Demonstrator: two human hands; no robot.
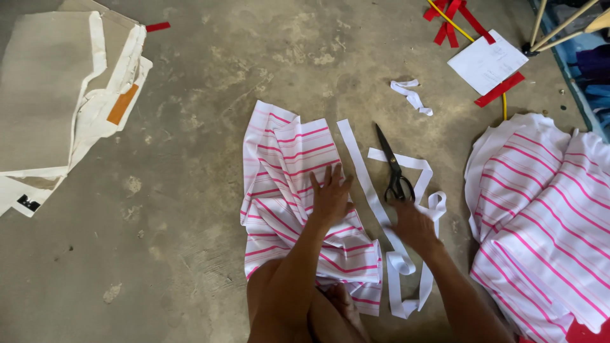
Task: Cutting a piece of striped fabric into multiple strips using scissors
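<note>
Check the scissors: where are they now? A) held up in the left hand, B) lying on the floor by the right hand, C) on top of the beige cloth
B: the scissors lie on the floor, handles at the right hand, while the left hand presses flat on the striped cloth.

Two striped cloth pieces, one pair of scissors, one paper sheet, two hands

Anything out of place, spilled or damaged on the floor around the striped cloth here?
Nothing looks damaged or spilled. A small white scrap lies alone on the concrete floor, apart from the strips beside the scissors. The left hand presses the striped cloth; the right hand is at the scissor handles.
</note>
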